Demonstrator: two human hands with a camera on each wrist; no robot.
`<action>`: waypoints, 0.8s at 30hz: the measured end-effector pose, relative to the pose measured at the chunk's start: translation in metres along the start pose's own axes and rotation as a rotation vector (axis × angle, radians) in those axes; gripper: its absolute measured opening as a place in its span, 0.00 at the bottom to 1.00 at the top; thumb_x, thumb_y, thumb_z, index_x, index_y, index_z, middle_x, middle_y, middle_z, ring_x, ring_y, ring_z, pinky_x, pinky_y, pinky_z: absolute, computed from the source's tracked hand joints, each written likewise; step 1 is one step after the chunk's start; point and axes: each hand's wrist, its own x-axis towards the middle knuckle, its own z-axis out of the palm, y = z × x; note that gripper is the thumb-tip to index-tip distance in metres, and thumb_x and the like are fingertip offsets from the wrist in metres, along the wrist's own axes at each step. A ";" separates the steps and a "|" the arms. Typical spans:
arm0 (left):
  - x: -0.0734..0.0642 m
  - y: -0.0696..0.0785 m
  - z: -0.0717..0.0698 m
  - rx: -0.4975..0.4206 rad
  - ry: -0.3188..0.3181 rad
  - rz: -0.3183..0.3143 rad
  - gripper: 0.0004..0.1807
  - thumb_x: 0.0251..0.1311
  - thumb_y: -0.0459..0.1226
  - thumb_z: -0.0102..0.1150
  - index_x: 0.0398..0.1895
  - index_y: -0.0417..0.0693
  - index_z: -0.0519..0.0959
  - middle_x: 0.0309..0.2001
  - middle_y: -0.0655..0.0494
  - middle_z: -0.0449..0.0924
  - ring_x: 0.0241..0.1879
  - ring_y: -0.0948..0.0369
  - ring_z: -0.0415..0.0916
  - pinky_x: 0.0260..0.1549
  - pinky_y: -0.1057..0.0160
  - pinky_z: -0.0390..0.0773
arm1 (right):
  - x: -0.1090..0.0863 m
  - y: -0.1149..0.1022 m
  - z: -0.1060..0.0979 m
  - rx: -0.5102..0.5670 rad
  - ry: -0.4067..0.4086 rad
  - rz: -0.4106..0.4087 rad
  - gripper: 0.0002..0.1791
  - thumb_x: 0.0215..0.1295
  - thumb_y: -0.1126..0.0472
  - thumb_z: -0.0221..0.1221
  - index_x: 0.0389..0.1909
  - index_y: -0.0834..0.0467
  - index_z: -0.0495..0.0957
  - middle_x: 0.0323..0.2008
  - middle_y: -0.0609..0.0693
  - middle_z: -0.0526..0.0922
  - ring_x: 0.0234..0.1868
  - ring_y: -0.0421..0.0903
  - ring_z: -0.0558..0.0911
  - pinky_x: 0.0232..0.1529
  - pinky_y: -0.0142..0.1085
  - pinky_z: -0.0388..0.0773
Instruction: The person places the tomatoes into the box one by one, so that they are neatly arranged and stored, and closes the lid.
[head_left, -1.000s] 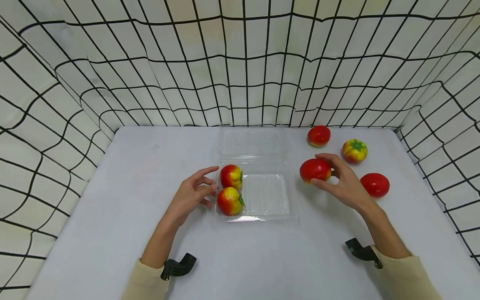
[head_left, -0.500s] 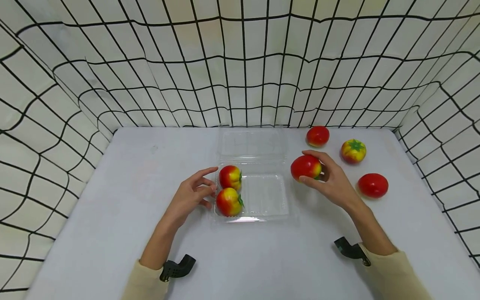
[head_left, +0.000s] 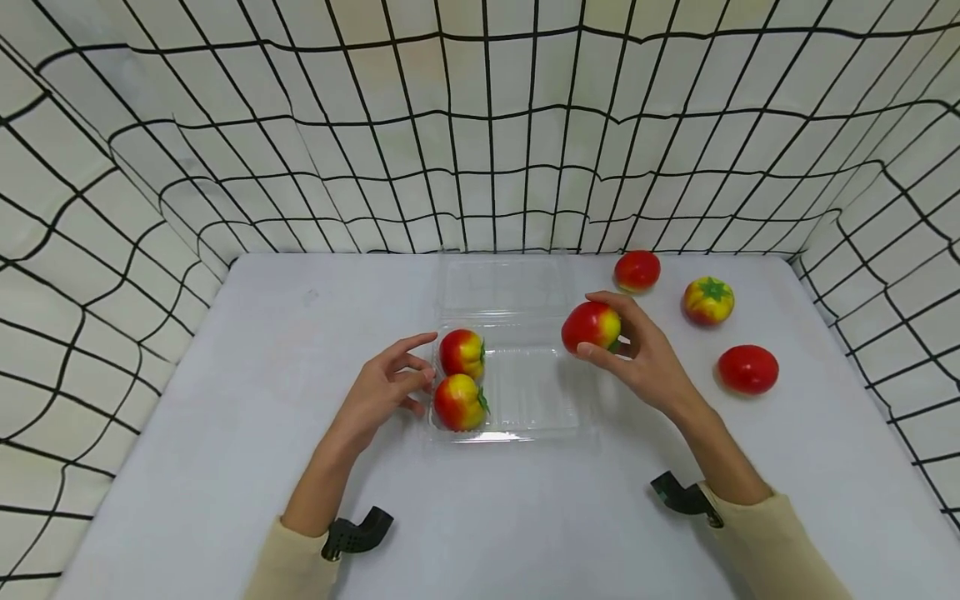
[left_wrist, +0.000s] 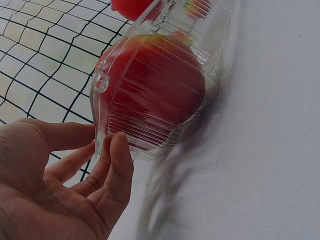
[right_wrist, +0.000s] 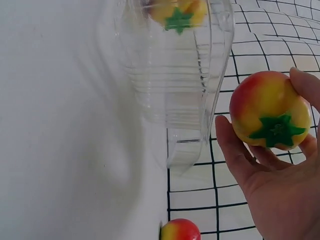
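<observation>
A clear plastic clamshell box point(head_left: 528, 392) lies with its lid point(head_left: 504, 287) folded back. Two red-yellow toy tomatoes, a rear one point(head_left: 462, 354) and a front one point(head_left: 460, 402), sit in its left side. My left hand point(head_left: 386, 387) pinches the box's left rim between thumb and fingers, as the left wrist view shows. Held by my right hand point(head_left: 637, 354) is another toy tomato point(head_left: 590, 327), raised over the box's right edge. Its green star-shaped cap point(right_wrist: 278, 131) shows in the right wrist view, with thumb and fingers around its sides.
Three more toy tomatoes rest on the white table point(head_left: 225, 467) at the right: a back one point(head_left: 637, 272), a yellowish one with its cap up point(head_left: 708, 301) and a red one point(head_left: 748, 369). Black netting point(head_left: 491, 117) over pale walls encloses the back and sides.
My right hand has carried its toy tomato leftward and slightly back, from beside the box to over its right edge. The left hand has stayed at the box's rim.
</observation>
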 end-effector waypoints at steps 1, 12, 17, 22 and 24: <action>0.000 0.000 0.000 0.000 0.000 -0.002 0.30 0.72 0.40 0.62 0.76 0.57 0.69 0.51 0.38 0.79 0.39 0.57 0.83 0.35 0.64 0.89 | 0.000 0.000 0.002 0.002 -0.006 0.000 0.41 0.63 0.59 0.71 0.75 0.44 0.65 0.74 0.52 0.68 0.70 0.56 0.73 0.53 0.23 0.81; -0.001 -0.001 -0.001 0.007 0.000 0.007 0.30 0.71 0.39 0.62 0.76 0.57 0.70 0.51 0.38 0.79 0.38 0.57 0.83 0.35 0.64 0.89 | 0.003 -0.005 0.013 -0.010 -0.058 -0.032 0.43 0.61 0.61 0.73 0.75 0.43 0.66 0.74 0.51 0.68 0.72 0.54 0.70 0.61 0.47 0.85; 0.000 -0.001 -0.001 -0.006 -0.005 0.010 0.30 0.71 0.39 0.62 0.76 0.56 0.70 0.50 0.38 0.79 0.38 0.58 0.83 0.34 0.64 0.89 | 0.007 -0.009 0.018 0.011 -0.103 -0.043 0.44 0.60 0.63 0.72 0.76 0.45 0.65 0.75 0.53 0.67 0.72 0.58 0.72 0.63 0.59 0.81; 0.001 -0.001 -0.001 -0.018 -0.012 0.020 0.30 0.72 0.38 0.62 0.75 0.55 0.70 0.49 0.39 0.79 0.38 0.59 0.83 0.33 0.63 0.89 | 0.009 -0.014 0.022 0.011 -0.130 -0.043 0.45 0.61 0.62 0.71 0.78 0.43 0.63 0.73 0.54 0.67 0.71 0.58 0.74 0.64 0.54 0.82; 0.001 -0.001 -0.002 -0.017 -0.011 0.022 0.30 0.72 0.38 0.62 0.75 0.55 0.70 0.49 0.39 0.79 0.37 0.59 0.83 0.33 0.64 0.89 | 0.010 -0.015 0.023 0.008 -0.129 -0.027 0.45 0.62 0.60 0.71 0.79 0.43 0.62 0.73 0.54 0.68 0.70 0.58 0.75 0.64 0.50 0.83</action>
